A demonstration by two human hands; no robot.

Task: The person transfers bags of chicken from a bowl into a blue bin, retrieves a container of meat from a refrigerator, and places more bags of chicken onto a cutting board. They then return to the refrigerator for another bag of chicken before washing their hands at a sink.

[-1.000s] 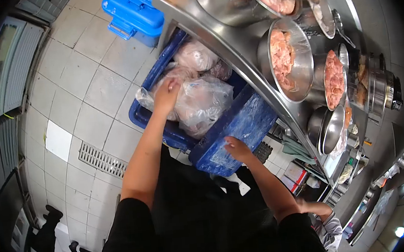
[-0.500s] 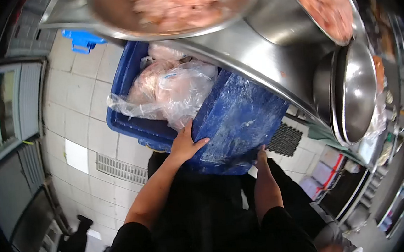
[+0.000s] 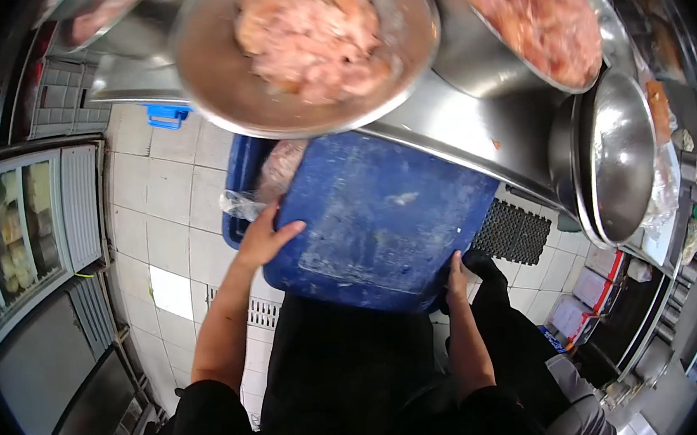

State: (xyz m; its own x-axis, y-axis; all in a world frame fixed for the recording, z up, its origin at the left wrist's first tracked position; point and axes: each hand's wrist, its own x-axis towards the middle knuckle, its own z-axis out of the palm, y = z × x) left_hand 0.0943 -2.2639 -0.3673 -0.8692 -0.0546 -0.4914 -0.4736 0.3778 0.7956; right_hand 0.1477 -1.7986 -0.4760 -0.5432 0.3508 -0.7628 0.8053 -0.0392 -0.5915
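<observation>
A scuffed blue lid (image 3: 398, 213) lies over most of the blue bin (image 3: 233, 178) in front of me, under the steel counter's edge. On the bin's uncovered left side, raw meat in clear plastic bags (image 3: 278, 170) shows, and a bag end hangs over the rim. My left hand (image 3: 263, 240) grips the lid's left edge, thumb on its top and fingers at the side. At the lid's right edge, my right hand (image 3: 456, 278) holds on, its fingers partly hidden behind the rim.
On the steel counter (image 3: 439, 118) stand a steel bowl (image 3: 208, 81) of raw meat, another container of meat (image 3: 530, 19) and stacked steel bowls (image 3: 625, 160). A black mat (image 3: 511, 232) and a floor drain (image 3: 261, 312) lie below. Another person's dark leg (image 3: 501, 303) is at right.
The lid has slid left over the bin with both my hands on it, covering most of the bagged meat. My view has shifted, too.
</observation>
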